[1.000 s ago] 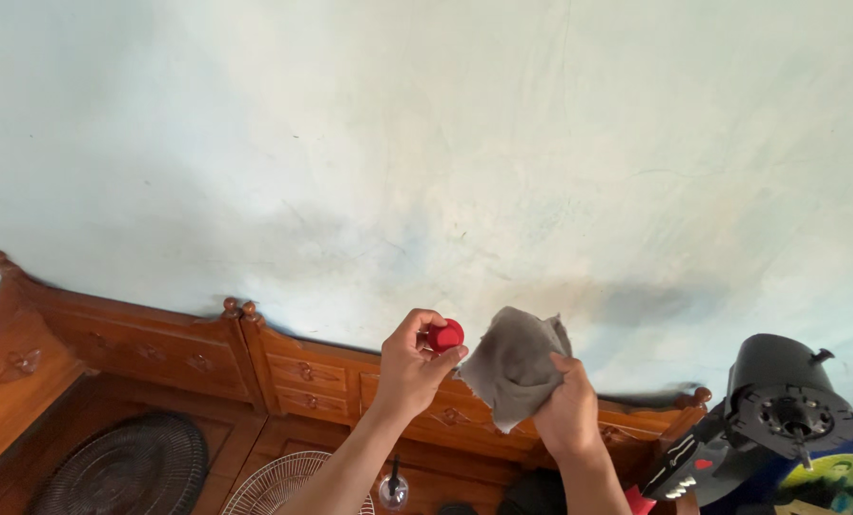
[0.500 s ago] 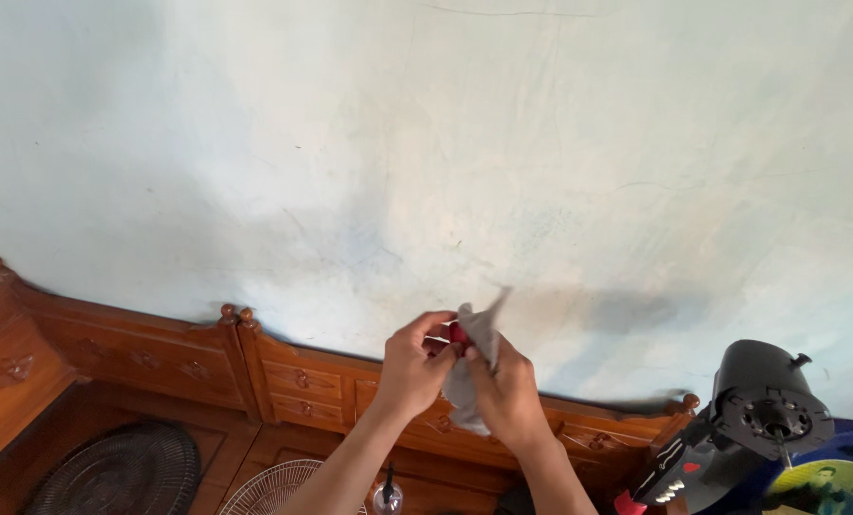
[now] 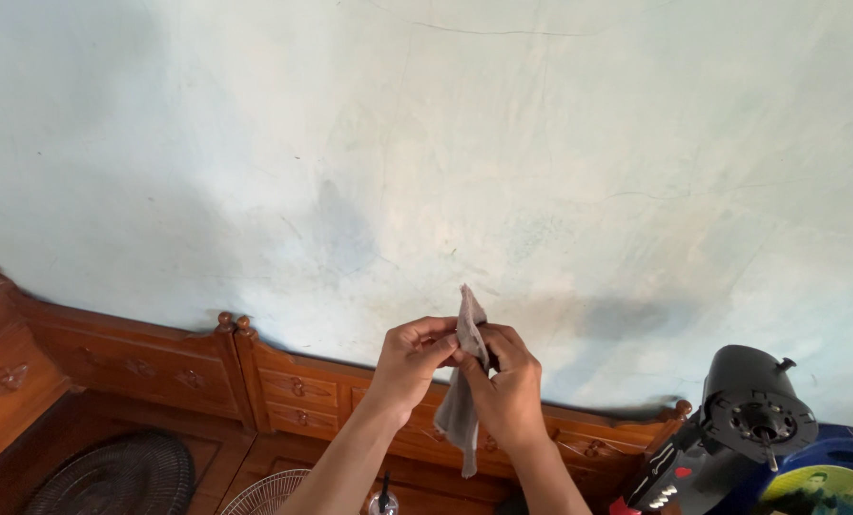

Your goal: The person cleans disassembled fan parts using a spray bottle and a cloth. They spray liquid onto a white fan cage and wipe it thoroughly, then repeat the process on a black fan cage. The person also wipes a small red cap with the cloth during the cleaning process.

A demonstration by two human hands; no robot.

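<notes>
Both hands, left hand (image 3: 409,360) and right hand (image 3: 508,389), pinch a grey cloth (image 3: 462,401) together before a pale wall (image 3: 426,143), above carved wooden furniture (image 3: 140,358).

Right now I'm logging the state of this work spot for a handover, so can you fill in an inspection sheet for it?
Surface: no worktop seen; the hands work in the air in front of a pale wall.
Job's things: grey cloth, pinched between both hands, its tail hanging down.
Clutter: black fan motor at lower right; dark fan grille and white fan grille at lower left.
Fingers: left hand and right hand are both closed on the cloth, meeting at its top.
Cables: nothing seen.
Surroundings: carved wooden furniture along the wall; blue and green item in the bottom right corner.
</notes>
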